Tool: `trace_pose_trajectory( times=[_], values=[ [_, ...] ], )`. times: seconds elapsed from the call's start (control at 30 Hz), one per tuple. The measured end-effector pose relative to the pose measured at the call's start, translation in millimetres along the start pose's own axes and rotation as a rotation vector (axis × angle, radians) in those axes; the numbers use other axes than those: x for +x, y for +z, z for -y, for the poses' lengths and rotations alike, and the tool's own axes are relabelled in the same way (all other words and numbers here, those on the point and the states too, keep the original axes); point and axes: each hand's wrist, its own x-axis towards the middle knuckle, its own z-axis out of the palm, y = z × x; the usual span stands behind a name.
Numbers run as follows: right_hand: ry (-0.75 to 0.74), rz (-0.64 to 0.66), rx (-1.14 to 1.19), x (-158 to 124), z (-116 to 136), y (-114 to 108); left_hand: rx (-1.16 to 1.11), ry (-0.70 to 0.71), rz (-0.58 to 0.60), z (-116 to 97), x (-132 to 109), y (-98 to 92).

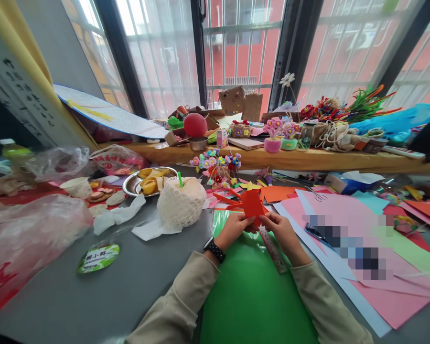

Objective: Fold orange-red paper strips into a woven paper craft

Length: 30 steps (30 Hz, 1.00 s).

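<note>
both hands, left hand (233,228) and right hand (280,228), pinch a red paper piece (252,203) upright for folding over the green sheet (251,286) near the table's front edge.

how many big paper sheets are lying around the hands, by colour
green sheet: 1, under both hands
pink sheet: 1, to the right
pale blue sheet: 1, under the pink one
orange sheet: 1, behind the hands
total: 4
The left hand and right hand together hold a small red paper, not counted.
</note>
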Motion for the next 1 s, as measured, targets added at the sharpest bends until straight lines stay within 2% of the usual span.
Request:
trace_pose_trajectory(
  times=[0.33, 0.6, 0.83, 1.0],
  values=[
    [0.034, -0.015, 0.007, 0.2, -1.8, 1.3, 0.020, -0.052, -0.008, 2.1, 0.8, 1.2],
    [0.027, -0.013, 0.021, 1.2, -2.4, 0.6, 0.086, 0.012, -0.058, 3.6, 1.8, 0.1],
    [0.054, 0.015, 0.073, 0.6, -2.9, -0.3, 0.043, 0.026, -0.019, 0.8, -0.4, -0.3],
    [0.099, 0.017, 0.135, 2.5, -2.9, -5.6, 0.002, -0.018, -0.016, -2.6, -1.7, -1.1]
  ],
)
